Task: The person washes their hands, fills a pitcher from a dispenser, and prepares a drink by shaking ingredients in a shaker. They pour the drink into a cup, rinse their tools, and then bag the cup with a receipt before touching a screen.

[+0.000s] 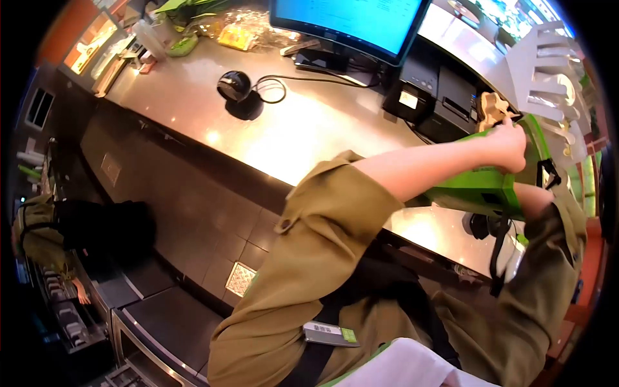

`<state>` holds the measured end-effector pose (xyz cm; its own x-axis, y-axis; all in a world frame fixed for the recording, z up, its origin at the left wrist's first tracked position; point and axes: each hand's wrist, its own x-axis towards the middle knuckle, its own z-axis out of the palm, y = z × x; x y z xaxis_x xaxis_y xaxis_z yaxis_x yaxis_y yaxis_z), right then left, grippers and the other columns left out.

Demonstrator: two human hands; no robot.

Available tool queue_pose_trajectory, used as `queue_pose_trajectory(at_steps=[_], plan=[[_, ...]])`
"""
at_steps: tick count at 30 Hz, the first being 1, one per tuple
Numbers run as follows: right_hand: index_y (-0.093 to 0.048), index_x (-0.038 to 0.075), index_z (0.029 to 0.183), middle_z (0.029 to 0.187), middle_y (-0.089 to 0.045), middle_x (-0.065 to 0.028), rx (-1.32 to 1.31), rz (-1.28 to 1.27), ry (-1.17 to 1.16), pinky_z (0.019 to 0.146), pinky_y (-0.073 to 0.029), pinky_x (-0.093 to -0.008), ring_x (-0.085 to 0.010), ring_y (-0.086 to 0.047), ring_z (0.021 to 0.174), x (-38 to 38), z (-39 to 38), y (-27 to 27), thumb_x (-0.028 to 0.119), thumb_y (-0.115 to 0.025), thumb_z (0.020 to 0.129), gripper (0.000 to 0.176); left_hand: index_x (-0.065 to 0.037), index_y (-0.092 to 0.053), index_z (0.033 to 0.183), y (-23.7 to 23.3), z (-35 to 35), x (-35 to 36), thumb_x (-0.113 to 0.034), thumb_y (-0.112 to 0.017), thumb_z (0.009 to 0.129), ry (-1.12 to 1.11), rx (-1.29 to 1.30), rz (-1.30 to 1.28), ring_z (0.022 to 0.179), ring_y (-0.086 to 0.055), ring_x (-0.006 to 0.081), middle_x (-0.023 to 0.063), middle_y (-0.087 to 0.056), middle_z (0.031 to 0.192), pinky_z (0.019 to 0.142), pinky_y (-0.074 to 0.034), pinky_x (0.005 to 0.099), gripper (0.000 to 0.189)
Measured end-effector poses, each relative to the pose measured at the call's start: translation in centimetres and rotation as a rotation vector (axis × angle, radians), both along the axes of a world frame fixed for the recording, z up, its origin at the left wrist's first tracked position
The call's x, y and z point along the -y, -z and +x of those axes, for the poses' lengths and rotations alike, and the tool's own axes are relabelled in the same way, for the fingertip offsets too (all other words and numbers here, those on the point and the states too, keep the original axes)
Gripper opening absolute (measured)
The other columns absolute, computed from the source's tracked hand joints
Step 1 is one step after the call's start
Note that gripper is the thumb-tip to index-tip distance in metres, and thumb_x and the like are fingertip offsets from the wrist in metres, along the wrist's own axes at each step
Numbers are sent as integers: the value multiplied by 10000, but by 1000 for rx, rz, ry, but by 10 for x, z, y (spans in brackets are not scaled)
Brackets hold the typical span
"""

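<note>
A bright green bag (474, 190) with a black strap (498, 255) is held up over the counter at the right. My left hand (511, 145) reaches across to its upper opening, fingers curled at the rim and partly turned away from view. Just beyond these fingers is a crumpled-looking brown paper or cardboard piece (491, 108); whether I touch it cannot be told. My right forearm (534, 200) goes behind the near side of the bag, so the right hand's fingers are hidden.
A metal counter (309, 122) carries a monitor (351, 22), a black printer (438, 97) and a corded black scanner-like device (234, 86). White stacked holders (548, 71) rise at the right. At far left, another person (39, 226) stands by kitchen equipment.
</note>
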<state>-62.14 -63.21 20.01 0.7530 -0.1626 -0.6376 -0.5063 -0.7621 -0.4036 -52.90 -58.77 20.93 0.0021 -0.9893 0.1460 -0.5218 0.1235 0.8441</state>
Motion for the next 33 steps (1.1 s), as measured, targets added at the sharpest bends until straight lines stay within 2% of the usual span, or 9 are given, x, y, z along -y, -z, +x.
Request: queue_pose_trajectory(at_steps=[5, 15, 17, 19, 21, 25, 28, 30, 33], plan=[[-465, 47, 1166, 1066, -536, -107, -105, 120, 14, 778, -437, -321, -201, -526, 937, 7, 12, 15, 233, -601, 735, 489, 86, -366, 1161, 14, 27, -13, -218, -537, 673, -40, 105, 60, 1049, -470, 401, 290, -352, 1205, 881, -393, 422, 600], [-483, 47, 1158, 1052, -550, -106, -136, 257, 13, 760, -442, -323, -203, -544, 911, 17, -1, 14, 258, -560, 782, 437, 82, -343, 1157, 30, 22, -58, -112, -458, 721, -18, 128, -170, 986, -473, 430, 285, -376, 1152, 879, -390, 408, 491], [-487, 47, 1156, 1049, -553, -106, -95, 70, -156, 756, -443, -323, -203, -547, 906, 7, 2, 3, 263, -552, 792, 429, 82, -303, 1218, 37, 20, -56, -78, -465, 712, -14, 93, -207, 1051, -439, 396, 272, -369, 1177, 918, -363, 369, 555], [-479, 8, 1152, 1043, -559, -104, 3, -394, -431, 780, -431, -317, -207, -554, 921, -2, -12, -26, 297, -538, 797, 462, 33, -355, 1218, 28, 18, -66, -79, -492, 718, -45, 177, -205, 886, -505, 281, 190, -401, 1179, 771, -423, 303, 530], [-435, 7, 1196, 1091, -539, -102, 326, -225, -315, 794, -428, -318, -203, -552, 932, 15, -60, -106, 235, -508, 791, 471, -24, -432, 1186, 16, 15, -68, -117, -546, 721, -90, 238, -156, 773, -502, 206, 115, -456, 1143, 679, -423, 260, 487], [-500, 59, 1160, 1033, -553, -70, 545, -295, 297, 721, -401, -237, -119, -517, 801, 132, -175, -174, 282, -506, 832, 396, -23, -580, 958, 10, 3, -49, -143, -610, 720, -218, 501, -355, 835, -531, 244, 101, -585, 962, 738, -404, 318, 268], [-536, 29, 1093, 889, -603, -36, 612, -746, 435, 645, -441, -264, -115, -544, 707, 264, -260, -165, 249, -516, 850, 329, 4, -582, 820, 12, -3, -36, -52, -599, 716, -403, 406, -408, 760, -547, 246, 113, -590, 811, 702, -413, 317, 119], [-594, 8, 971, 786, -628, -86, 741, -981, 524, 658, -461, -270, -138, -584, 712, 340, -300, -162, 211, -568, 790, 273, 35, -576, 882, 20, -11, -40, -28, -530, 787, -612, 64, -214, 797, -549, 138, 88, -593, 849, 712, -425, 242, 122], [-640, 37, 864, 834, -628, -135, 893, -1118, 559, 724, -463, -330, -255, -607, 776, 424, -314, -167, 245, -569, 734, 256, 28, -580, 966, 20, -36, -41, -40, -499, 822, -794, 143, -279, 794, -527, 105, 53, -564, 896, 678, -399, 191, 180]])
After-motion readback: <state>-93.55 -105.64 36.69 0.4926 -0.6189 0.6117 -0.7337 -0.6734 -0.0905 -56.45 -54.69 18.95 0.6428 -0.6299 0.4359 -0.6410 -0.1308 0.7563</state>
